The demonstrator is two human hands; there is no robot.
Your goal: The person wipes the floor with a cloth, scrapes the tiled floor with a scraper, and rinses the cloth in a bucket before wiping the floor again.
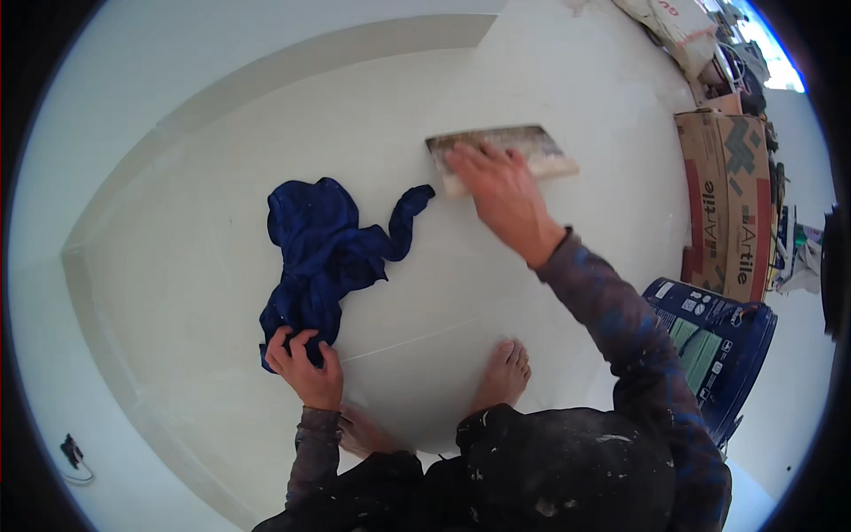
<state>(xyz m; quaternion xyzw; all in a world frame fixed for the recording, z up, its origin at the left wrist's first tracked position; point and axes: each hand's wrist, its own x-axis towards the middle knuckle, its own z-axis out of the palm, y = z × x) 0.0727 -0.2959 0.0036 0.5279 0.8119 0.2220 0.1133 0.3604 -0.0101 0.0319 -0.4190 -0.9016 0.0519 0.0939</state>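
Observation:
My left hand (312,370) has its fingers curled into the lower end of a crumpled dark blue cloth (315,235), which lies on the pale floor with one twisted end reaching right. My right hand (505,197) is stretched forward over a flat rectangular board (527,142) with a dark, stained top and a light edge. Its fingers lie over the board's near left part and are a little blurred. The underside of the board is hidden, and its exact kind is unclear.
Cardboard boxes marked "Artile" (706,199) stand at the right, with a dark blue bucket (722,341) nearer to me. A white sack (669,31) lies at the top right. My bare foot (503,372) rests on the floor, and a low skirting (292,66) edges the wall.

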